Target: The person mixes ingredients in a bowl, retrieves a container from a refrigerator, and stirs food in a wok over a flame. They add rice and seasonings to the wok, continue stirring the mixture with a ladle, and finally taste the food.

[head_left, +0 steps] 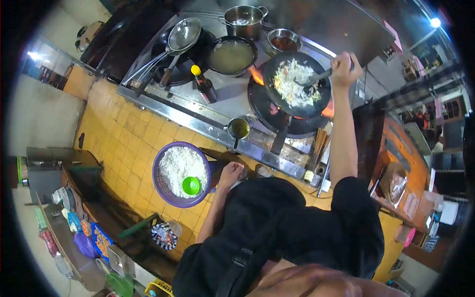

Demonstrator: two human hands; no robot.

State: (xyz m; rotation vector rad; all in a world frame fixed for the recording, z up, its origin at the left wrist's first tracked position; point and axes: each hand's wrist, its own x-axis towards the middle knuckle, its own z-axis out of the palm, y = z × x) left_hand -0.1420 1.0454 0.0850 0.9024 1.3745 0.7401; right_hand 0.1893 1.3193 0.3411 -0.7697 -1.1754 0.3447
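Observation:
My right hand (345,70) is closed around the handle of a wok spatula (316,77). The spatula's metal end rests in white rice (296,84) mixed with yellowish bits. That rice lies in a dark wok (277,67) over a burner, with orange flames at its sides. My left hand (230,174) hangs low by my body, its fingers curled together; whatever they hold, if anything, is hidden. Close to it, a purple basket (157,173) contains white rice and a green bowl (191,185).
Along the stove stand a yellow-capped sauce bottle (205,89), a pan of cloudy liquid (232,56), a strainer (184,34), a steel pot (243,21) and a bowl of reddish sauce (284,40). A cup of oil (238,128) sits at the front edge, its handle jutting out.

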